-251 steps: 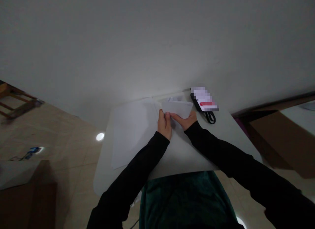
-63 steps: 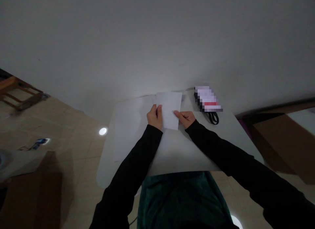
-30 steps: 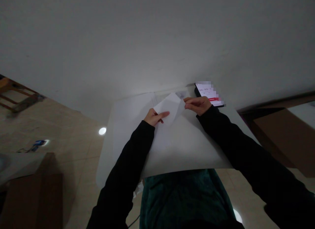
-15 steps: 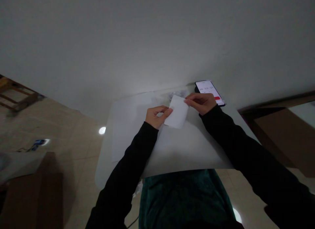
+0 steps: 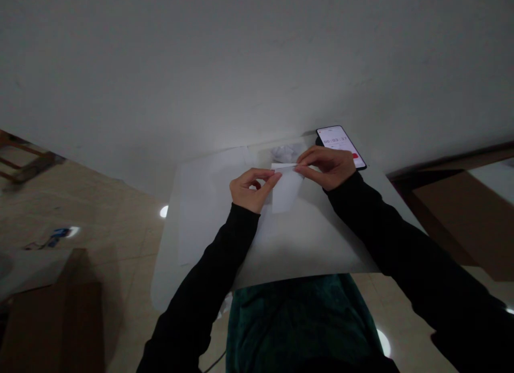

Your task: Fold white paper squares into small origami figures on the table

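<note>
A small folded white paper [image 5: 284, 191] hangs above the white table [image 5: 305, 244], held by its top edge. My left hand [image 5: 251, 188] pinches the paper's upper left corner between thumb and forefinger. My right hand [image 5: 326, 166] pinches the upper right part of the same edge. Both arms wear black sleeves. A large white sheet [image 5: 204, 202] lies flat on the table to the left of my hands.
A phone [image 5: 339, 143] with a lit screen lies at the table's far right, by the white wall. A crumpled white scrap [image 5: 283, 152] sits behind the held paper. Brown furniture stands at the right and at the lower left. Tiled floor lies to the left.
The paper has been lifted off the table and turned so it hangs down from its top edge. Both hands shifted to pinch that edge.
</note>
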A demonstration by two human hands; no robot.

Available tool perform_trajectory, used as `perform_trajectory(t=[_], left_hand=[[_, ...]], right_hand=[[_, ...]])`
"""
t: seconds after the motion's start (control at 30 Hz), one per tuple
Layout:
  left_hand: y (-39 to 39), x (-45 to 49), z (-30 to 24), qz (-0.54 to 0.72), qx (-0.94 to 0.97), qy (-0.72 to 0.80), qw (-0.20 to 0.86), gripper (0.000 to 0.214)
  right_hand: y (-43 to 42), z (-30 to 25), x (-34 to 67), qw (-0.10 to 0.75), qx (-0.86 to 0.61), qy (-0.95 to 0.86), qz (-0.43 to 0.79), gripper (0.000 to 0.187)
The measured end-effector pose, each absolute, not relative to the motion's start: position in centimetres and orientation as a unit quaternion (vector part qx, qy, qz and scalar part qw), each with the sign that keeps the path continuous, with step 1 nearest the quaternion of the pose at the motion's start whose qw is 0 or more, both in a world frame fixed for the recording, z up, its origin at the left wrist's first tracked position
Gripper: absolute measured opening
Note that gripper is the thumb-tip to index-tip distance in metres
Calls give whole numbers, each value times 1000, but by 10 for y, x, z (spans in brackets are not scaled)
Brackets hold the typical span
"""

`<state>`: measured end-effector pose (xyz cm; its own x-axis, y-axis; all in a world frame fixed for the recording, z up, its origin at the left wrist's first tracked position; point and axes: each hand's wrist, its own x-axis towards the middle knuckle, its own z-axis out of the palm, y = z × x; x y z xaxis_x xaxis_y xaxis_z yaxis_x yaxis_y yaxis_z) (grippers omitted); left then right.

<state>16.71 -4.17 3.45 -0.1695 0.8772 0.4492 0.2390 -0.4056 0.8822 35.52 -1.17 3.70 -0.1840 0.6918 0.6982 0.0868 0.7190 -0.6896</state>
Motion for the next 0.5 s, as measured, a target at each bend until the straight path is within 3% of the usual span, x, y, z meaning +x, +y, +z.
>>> perform_trajectory(t=[0.2,0.5], left_hand=[[-49,176,34,588,530,469,392,36],[-53,181,23,613,538,435,383,24]], right_hand=[[-18,38,348,618,-318,-675,250,9],[-27,39,341,603,-308,-695,244,6]])
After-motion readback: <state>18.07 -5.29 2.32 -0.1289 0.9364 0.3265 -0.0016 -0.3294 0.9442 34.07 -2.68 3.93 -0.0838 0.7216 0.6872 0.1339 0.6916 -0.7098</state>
